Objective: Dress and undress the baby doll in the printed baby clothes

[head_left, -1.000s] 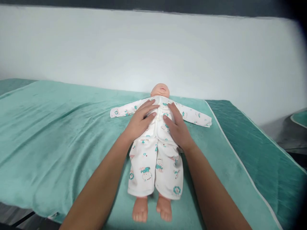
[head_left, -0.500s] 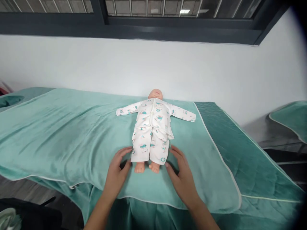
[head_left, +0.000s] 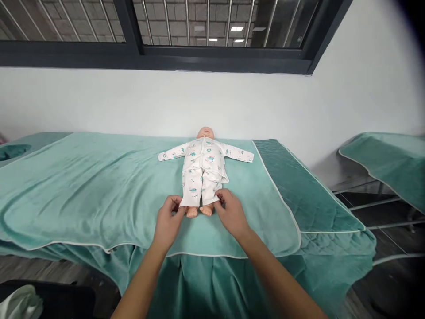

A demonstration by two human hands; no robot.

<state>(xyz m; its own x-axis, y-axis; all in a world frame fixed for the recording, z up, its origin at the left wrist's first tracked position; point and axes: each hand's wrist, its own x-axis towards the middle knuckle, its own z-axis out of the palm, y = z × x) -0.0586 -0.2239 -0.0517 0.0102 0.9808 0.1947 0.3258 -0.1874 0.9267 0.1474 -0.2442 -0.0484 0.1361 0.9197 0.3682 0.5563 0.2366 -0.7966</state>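
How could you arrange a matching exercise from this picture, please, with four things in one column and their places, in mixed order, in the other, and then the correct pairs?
Things
1. Left hand
2. Right hand
3. Doll's head
4. Window frame

Places
A. Just beyond the collar of the patterned jacket
B. At the hem of the trousers, on the picture's right
C. Above the white wall, along the top of the picture
D. At the trouser hem, on the picture's left

Correct pairs: 1-D, 2-B, 3-A, 4-C
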